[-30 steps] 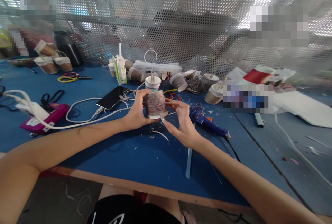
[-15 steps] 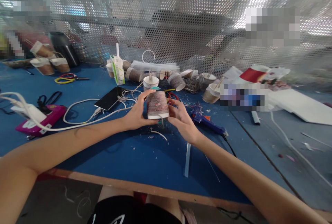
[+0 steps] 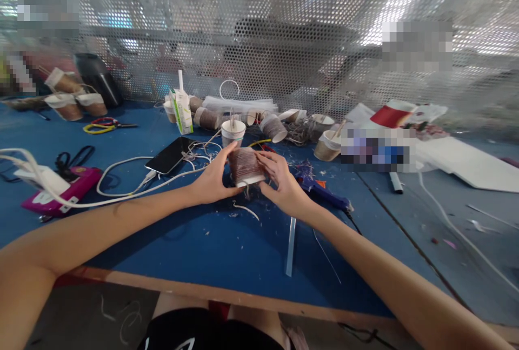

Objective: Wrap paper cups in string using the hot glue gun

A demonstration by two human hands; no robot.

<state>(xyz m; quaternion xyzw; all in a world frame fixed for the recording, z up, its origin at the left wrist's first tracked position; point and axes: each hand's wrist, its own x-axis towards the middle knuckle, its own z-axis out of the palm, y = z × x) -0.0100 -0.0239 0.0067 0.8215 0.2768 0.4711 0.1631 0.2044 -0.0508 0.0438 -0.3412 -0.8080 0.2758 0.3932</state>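
A paper cup wound with brown cord (image 3: 245,167) is held just above the blue table, its white rim facing down and towards me. My left hand (image 3: 214,178) grips its left side, thumb and fingers curved around it. On the other side, my right hand (image 3: 279,183) has its fingers against the cup. A short cord end hangs below the rim. Behind it stands a white cup (image 3: 233,133) with thin sticks in it. A blue glue gun (image 3: 322,188) lies to the right of my right hand. Nearer me is a clear glue stick (image 3: 291,247).
A black phone (image 3: 170,155) and white cables lie left of my hands, near a magenta power strip (image 3: 65,196). Several cord-wrapped cups, a drink carton (image 3: 181,111) and scissors (image 3: 111,125) sit farther back. A perforated metal screen (image 3: 259,31) rises behind the table (image 3: 174,247).
The wrapped cup has turned and tilted between my hands, showing a browner side. Its rim now slants up to the right. My right fingers have shifted onto its side.
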